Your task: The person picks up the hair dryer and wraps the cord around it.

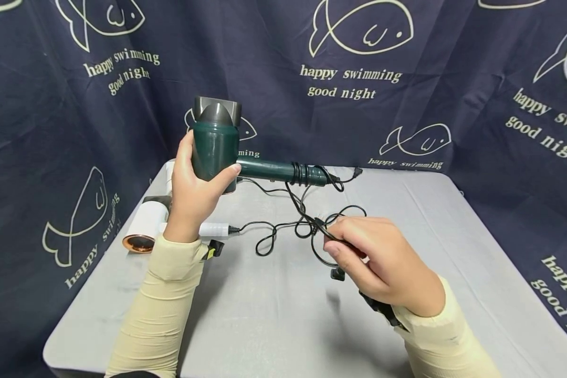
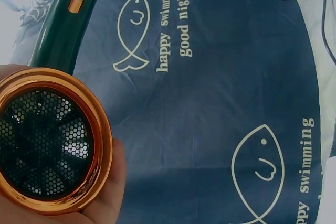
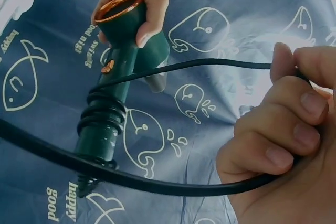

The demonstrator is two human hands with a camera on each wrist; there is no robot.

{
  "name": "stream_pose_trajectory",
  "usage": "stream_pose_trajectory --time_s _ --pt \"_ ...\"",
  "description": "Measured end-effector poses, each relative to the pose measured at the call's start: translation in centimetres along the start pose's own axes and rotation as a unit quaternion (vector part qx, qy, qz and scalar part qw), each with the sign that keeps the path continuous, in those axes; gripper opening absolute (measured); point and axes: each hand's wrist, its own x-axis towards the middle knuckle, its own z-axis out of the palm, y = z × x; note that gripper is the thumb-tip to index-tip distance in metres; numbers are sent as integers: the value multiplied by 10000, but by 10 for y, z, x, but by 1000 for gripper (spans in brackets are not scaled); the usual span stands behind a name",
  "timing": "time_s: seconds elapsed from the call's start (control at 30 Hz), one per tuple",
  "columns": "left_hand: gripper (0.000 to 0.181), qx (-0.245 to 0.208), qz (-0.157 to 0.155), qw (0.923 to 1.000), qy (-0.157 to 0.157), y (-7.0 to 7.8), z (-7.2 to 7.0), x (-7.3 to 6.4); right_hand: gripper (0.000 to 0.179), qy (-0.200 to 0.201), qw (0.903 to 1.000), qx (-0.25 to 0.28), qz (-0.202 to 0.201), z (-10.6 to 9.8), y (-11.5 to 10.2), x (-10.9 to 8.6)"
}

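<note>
A dark green hair dryer (image 1: 216, 152) with a grey nozzle is held up over the table, its handle pointing right. My left hand (image 1: 192, 189) grips it round the barrel, thumb toward the handle. In the left wrist view the copper-rimmed mesh intake (image 2: 47, 142) faces the camera. Several turns of black cord (image 3: 102, 111) wrap the handle, as the right wrist view shows. From the wraps the cord runs to my right hand (image 1: 382, 257), which pinches it between thumb and forefinger; the other fingers curl round it too.
On the table's left lies a white hair dryer (image 1: 148, 223) with a copper rim, its black cord (image 1: 266, 247) looping rightward. A further white item (image 1: 169, 176), mostly hidden, sits behind my left hand. A black plug (image 1: 337, 273) hangs near my right hand. Dark blue fish-print cloth (image 1: 274, 63) surrounds the table.
</note>
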Motion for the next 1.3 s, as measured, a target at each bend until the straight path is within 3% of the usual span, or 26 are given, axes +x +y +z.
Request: stream_pose_trajectory --time_s 0.13,0.27,0.43,0.67,1.07,1.3 --pt "79 174 74 9996 -224 1 -1 0 27 369 9993 89 -51 -2 1 1" --pt "82 403 -45 9973 -612 3 -4 0 33 967 9952 -132 26 -7 4 -1" --pt "81 592 -141 9919 -1116 6 -4 -1 37 1647 9852 -354 303 -14 8 -1" --pt "81 564 -6 9882 -1425 8 -5 -2 33 2401 9671 -468 700 -18 15 1" --pt "88 457 87 9842 -1711 14 -6 -5 22 2879 9445 -848 1334 -23 31 -7" --pt "90 633 332 9817 -1766 19 -6 -8 20 2906 9415 -947 1421 -24 36 -8"
